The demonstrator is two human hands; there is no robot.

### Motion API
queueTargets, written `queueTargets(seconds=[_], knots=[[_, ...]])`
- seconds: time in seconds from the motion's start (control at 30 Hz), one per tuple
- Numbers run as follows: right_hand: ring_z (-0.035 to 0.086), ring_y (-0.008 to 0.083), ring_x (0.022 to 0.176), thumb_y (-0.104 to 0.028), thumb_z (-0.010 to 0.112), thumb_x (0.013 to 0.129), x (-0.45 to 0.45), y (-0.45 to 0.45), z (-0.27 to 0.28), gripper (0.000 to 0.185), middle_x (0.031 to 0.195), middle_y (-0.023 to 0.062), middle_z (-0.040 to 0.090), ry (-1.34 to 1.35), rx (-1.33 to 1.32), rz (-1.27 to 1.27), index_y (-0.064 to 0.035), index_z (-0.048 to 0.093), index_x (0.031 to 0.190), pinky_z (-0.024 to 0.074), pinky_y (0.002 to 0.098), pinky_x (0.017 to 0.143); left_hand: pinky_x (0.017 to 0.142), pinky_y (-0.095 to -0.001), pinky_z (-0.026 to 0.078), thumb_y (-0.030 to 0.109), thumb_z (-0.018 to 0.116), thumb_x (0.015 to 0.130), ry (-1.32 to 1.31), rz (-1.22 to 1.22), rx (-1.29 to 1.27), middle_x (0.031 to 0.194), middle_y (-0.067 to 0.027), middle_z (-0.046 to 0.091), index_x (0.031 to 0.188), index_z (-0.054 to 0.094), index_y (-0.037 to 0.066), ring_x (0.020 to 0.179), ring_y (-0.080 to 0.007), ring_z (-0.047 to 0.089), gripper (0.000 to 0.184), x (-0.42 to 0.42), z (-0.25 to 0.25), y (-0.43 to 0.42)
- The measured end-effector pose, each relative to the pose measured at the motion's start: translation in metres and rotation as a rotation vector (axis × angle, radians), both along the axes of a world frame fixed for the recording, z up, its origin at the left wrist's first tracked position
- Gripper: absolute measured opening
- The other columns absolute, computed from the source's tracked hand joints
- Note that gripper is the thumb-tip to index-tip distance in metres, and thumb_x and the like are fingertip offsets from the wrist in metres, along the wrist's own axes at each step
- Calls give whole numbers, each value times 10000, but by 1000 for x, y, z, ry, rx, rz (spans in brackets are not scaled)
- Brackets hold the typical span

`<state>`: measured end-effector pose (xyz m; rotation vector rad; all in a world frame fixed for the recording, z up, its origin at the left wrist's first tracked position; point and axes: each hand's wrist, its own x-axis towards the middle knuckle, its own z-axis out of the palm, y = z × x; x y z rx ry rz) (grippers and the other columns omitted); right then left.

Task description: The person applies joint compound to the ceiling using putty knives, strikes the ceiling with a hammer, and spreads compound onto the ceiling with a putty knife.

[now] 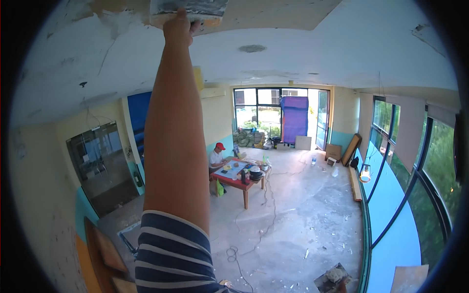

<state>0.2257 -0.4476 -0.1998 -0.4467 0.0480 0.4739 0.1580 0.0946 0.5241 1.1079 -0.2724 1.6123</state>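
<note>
My left arm reaches straight up, and my left hand is closed around a broad plastering trowel. Its flat, grey-smeared blade lies up close to the ceiling, beside a brown-stained, cracked patch and the edge of a beige panel. At the bottom right, my right hand shows only in part, gripping a flat board. A pale heap of plaster sits on that board. Most of the right hand is cut off or in shadow.
Below, a person in a red cap sits at a red-edged table bearing several items. Cables trail over the debris-strewn floor. Windows line the right wall, near a hanging lit lamp. Boxes stand by the far doorway.
</note>
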Motion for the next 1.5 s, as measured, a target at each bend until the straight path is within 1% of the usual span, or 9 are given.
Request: queueTargets(seconds=[0.23,0.47,0.53,0.6,0.83,0.93,1.1,1.2,1.5], knots=[[569,307,1136,-348,331,1014,11,56,23,472,1284,132,559,-48,-25,19,-51,442,1364,431,459,1002,809,-406,563,296,631,919,124,275,115,1185,-131,567,1278,447,-6,1031,-286,594,504,0,-70,38],[556,331,1170,-323,351,1013,16,121,71,481,1308,180,530,-38,2,334,-9,396,1374,434,478,1018,835,-363,515,366,585,923,869,-513,-104,984,-106,647,1163,594,5,902,-224,630,434,20,-360,-42],[569,324,1154,-324,367,1007,13,145,82,483,1290,181,547,-23,-3,408,-7,405,1369,448,471,1003,850,-348,491,392,558,925,1273,-132,452,974,-88,650,1160,613,77,909,-191,607,396,12,-438,-69],[578,323,1139,-323,382,1003,7,164,90,481,1278,180,554,-32,-14,487,-6,405,1364,454,471,995,864,-344,462,493,516,924,1437,-558,190,1074,-156,639,1164,589,14,949,-217,606,541,19,-542,-80],[608,306,1083,-324,414,999,9,177,67,452,1228,167,585,-14,-86,593,-13,439,1327,479,464,961,870,-335,474,532,599,863,1796,-557,149,1079,-159,635,1245,528,-16,964,-203,615,672,-34,-633,-98],[599,316,1095,-321,407,1003,12,172,61,451,1235,165,577,-17,-26,528,-14,433,1333,477,470,965,866,-338,476,522,635,839,1941,-147,460,1097,-159,637,1240,519,-24,975,-210,614,687,-61,-627,-67],[584,303,1124,-317,379,1010,23,152,62,442,1271,140,563,-36,77,434,-33,439,1343,459,465,988,771,-326,497,244,756,782,1142,82,-84,1024,-128,641,1199,516,-34,904,-187,617,555,-74,-555,3],[570,298,1150,-313,374,1010,30,133,40,446,1279,131,561,10,55,364,-38,434,1356,448,461,999,771,-313,497,176,744,797,581,-56,-230,1018,-107,643,1163,559,-21,899,-179,624,455,-64,-440,-1],[621,289,1006,-309,432,1003,28,50,1,395,1147,151,626,142,334,465,-11,522,1245,508,424,904,833,-377,490,241,691,807,-33,677,210,1005,-205,673,1100,592,-38,957,-320,654,417,-23,-167,-27]])
